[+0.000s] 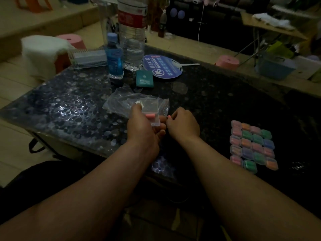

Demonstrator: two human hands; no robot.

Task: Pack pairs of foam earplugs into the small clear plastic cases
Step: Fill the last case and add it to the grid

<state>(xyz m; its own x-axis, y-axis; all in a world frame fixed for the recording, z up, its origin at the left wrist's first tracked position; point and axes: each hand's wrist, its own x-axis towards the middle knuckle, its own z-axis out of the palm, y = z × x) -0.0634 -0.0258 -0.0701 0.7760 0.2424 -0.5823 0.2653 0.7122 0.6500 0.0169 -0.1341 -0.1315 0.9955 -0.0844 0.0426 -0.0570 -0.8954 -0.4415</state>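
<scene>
Done: I see a grid of filled cases (252,146) on my right
Open case (150,108): my left hand (140,126) grips it, one pink earplug (150,116) inside
Right hand (182,125): pinches second earplug (168,117) beside it, not yet in

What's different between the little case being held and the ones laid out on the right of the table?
The held case is open, lid up; the laid-out cases look closed. The left hand grips the held case above the table; the laid-out cases lie in rows on it. The held case shows one pink earplug; the laid-out cases show pink, orange, green, bluish. All are small and clear.
</scene>
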